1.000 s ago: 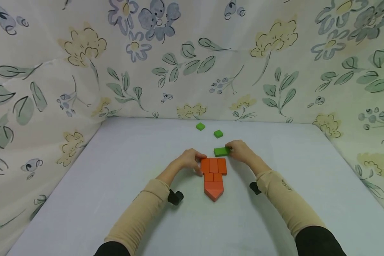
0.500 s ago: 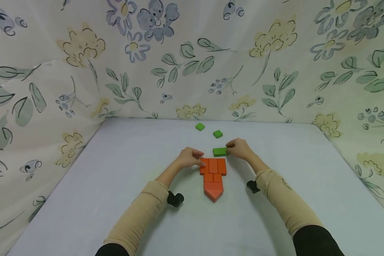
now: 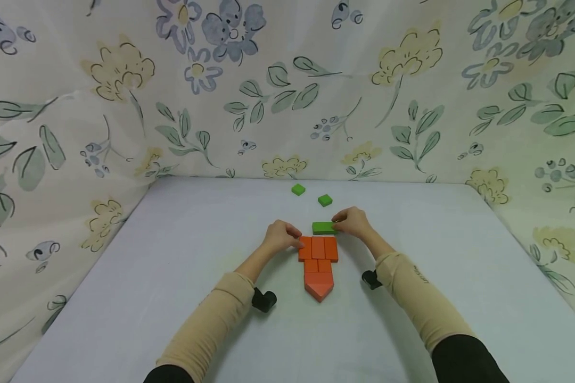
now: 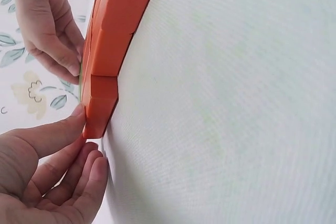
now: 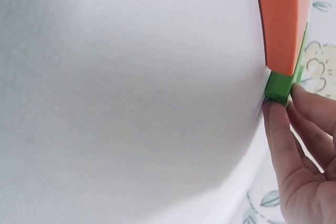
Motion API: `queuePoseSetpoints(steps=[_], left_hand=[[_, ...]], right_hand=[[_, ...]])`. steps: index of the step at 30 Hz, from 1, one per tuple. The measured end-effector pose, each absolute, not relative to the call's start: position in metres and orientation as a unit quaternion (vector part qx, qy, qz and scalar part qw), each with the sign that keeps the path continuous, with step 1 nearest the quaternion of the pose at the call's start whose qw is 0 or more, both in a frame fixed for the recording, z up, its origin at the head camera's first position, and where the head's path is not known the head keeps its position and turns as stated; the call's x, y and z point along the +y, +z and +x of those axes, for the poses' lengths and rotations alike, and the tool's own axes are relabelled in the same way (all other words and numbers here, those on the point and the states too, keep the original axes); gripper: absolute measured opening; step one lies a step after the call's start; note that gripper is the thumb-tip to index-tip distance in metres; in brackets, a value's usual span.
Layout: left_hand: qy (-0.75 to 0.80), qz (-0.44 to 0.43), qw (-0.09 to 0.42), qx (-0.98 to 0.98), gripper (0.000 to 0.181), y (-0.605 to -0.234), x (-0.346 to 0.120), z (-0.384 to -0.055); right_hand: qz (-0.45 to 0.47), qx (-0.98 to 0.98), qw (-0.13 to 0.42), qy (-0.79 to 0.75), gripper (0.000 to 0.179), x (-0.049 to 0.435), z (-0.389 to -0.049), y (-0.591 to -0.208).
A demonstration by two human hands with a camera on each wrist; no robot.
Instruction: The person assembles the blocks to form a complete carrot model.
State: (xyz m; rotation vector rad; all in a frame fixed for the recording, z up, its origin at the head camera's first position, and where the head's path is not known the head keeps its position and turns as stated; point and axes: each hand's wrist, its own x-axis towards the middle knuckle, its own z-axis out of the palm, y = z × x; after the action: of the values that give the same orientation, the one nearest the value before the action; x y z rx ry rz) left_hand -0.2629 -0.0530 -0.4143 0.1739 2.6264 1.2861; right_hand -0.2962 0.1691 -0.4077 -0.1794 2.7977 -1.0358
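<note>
In the head view, orange blocks lie together in an arrow-like shape, its point toward the person. My left hand pinches the outer end of the left block in the far row, fingertips at its corner. Beyond that row lies a long green block, flat and crosswise. My right hand grips its right end between thumb and fingers. The right wrist view has these fingertips on the end of the green block, close behind an orange block. The left wrist view has fingertips against the end orange block.
Two small green blocks lie farther back, one to the left and one nearer. All rest on a white tabletop. A floral cloth hangs behind and at the sides.
The green block in my right hand has slid a little left, along the far side of the orange row. My left thumb has shifted from the orange block's near corner farther up along it.
</note>
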Motion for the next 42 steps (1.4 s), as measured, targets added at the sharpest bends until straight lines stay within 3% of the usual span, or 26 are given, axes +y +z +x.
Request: queuePoseSetpoints(steps=[42], left_hand=[[0.409,0.007,0.085,0.909,0.020,-0.411,-0.046,-0.261]], right_hand=[[-0.129,0.932,0.111,-0.320,0.025,0.153,-0.293,-0.404]])
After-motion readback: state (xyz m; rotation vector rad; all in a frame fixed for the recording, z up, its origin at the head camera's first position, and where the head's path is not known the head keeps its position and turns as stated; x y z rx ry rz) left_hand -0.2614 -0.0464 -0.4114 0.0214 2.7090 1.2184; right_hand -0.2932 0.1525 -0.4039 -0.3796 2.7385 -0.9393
